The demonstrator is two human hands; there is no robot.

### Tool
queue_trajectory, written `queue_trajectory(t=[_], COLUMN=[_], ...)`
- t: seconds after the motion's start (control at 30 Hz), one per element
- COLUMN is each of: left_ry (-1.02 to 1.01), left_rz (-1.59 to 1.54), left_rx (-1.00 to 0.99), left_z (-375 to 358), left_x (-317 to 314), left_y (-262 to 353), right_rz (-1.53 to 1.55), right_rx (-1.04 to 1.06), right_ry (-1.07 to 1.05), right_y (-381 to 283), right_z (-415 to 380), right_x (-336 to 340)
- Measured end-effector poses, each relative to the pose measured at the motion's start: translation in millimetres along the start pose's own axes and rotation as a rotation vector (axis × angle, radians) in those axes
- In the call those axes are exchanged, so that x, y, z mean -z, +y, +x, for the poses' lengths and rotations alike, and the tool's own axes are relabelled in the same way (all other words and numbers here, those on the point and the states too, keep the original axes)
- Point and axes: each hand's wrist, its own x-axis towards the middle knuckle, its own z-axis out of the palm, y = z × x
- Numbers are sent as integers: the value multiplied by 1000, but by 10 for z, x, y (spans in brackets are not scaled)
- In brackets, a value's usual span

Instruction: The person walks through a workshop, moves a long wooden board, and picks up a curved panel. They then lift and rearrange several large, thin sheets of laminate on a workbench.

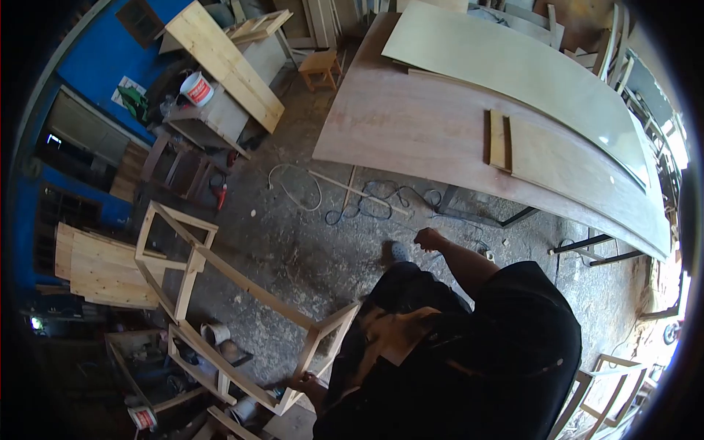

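My left hand (311, 384) is at the lower end of a pale wooden furniture frame (253, 290), fingers closed around a piece near its corner. The frame has long rails and upright end pieces, and it stretches away to the left of my body. My right hand (430, 240) is held out in front of me above the floor, fingers curled in, with nothing visible in it. Beside it, lower down, is my foot in a grey speckled shoe (400, 251).
A large sheet-topped table (411, 132) carries big panels (513, 66) and narrow boards (499, 139). A dark cable (374, 202) and thin strips (359, 193) lie on the concrete floor. A small stool (320, 67), a white bucket (196, 89) and a long plank (227, 66) are at the back.
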Motion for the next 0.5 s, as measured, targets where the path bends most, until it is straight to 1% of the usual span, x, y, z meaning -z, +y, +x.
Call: queue_trajectory(t=[0.03, 0.07, 0.1, 0.13, 0.2, 0.23, 0.27, 0.33, 0.37, 0.4, 0.47, 0.5], left_ry=[28, 55, 82, 107, 173, 207, 238, 296, 325, 355, 406, 421], left_rz=[33, 67, 100, 128, 179, 202, 226, 279, 309, 344, 412, 449], left_rx=[-69, -135, -198, -253, -355, -405, -457, -563, -617, -673, -786, -846], left_z=[-87, 243, 724, 996, 880, 822, 767, 660, 610, 564, 505, 541], left_x=[179, 263, 156, 153, 487, 656, 794, 1018, 1105, 1177, 1116, 989], left_y=[37, 411, 1035, 1323, 1204, 1120, 1040, 879, 813, 773, 699, 668], right_rz=[86, 171, 51, 37, 34, -141, -162, -58, 67, 55, 530, 528], right_rx=[12, 21, -37, -37, 72, 194, 202, 125, 92, 98, -125, -120], right_ry=[10, 21, -1, -11, 31, 97, 85, 34, 32, 18, 80, 77], right_y=[-16, -88, -181, -229, -229, -263, -322, -461, -533, -594, -1005, -1122], right_z=[0, -29, -20, -6, 35, 52, 102, 219, 265, 299, 220, 258], right_x=[-16, 9, 62, 126, 236, 330, 422, 589, 656, 691, 881, 921])
